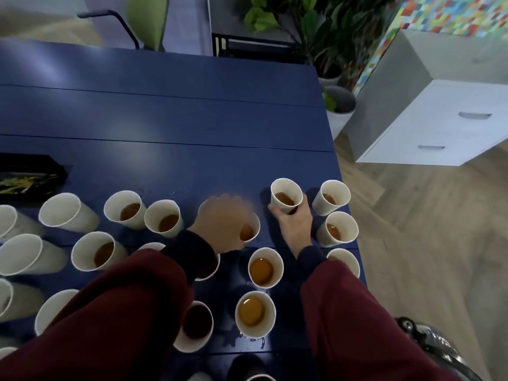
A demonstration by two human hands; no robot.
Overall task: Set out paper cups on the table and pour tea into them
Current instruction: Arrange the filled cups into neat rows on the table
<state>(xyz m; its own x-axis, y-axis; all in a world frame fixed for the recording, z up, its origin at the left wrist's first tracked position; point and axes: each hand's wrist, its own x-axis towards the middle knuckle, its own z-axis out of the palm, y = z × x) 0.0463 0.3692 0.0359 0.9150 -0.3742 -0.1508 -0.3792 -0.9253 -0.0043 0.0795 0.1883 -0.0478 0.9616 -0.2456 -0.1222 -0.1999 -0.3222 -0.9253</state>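
Several white paper cups stand on the blue table [170,119], most holding brown tea, such as a full cup [265,267] near the front. My right hand [295,225] grips the lower wall of a tea-filled cup [286,195] near the table's right edge. My left hand [222,222], blurred, curls around another tea cup [251,229] and covers most of it. The cups at the far left, such as one tall cup [61,211], show no tea from this angle.
A black tray [41,163] with yellowish contents lies at the table's left. Past the right edge are wooden floor, potted plants [339,105] and a white drawer cabinet [439,127]. A green chair [148,20] stands behind the table. A dark shiny object [428,342] sits at lower right.
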